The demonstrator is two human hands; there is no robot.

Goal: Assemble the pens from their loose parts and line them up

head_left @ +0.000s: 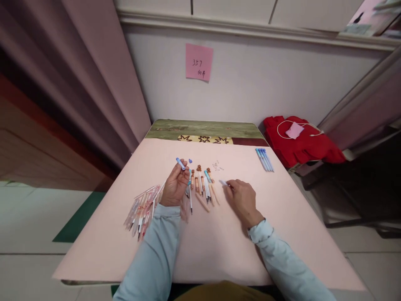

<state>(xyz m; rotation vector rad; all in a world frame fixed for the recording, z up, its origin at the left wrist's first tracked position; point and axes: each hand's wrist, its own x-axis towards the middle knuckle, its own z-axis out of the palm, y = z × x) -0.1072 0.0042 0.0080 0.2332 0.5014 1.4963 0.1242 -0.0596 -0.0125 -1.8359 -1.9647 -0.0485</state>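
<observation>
My left hand [176, 186] is closed around a blue pen barrel [181, 163] that sticks up and away from the fingers. My right hand [242, 198] rests on the pink table [219, 242] and pinches a small pale pen part [223, 182] at its fingertips. Between the hands lie several loose pen parts [203, 186]: brown and teal barrels, refills and caps. A small blue cap [190, 161] lies just beyond the left hand. A heap of pens in clear wrappers [142, 211] lies left of my left wrist.
Several assembled blue pens [265, 159] lie side by side at the table's far right. Tiny springs or bits [217, 166] are scattered beyond the parts. A red bag [300, 140] sits right of the table. A pink note [198, 62] hangs on the wall.
</observation>
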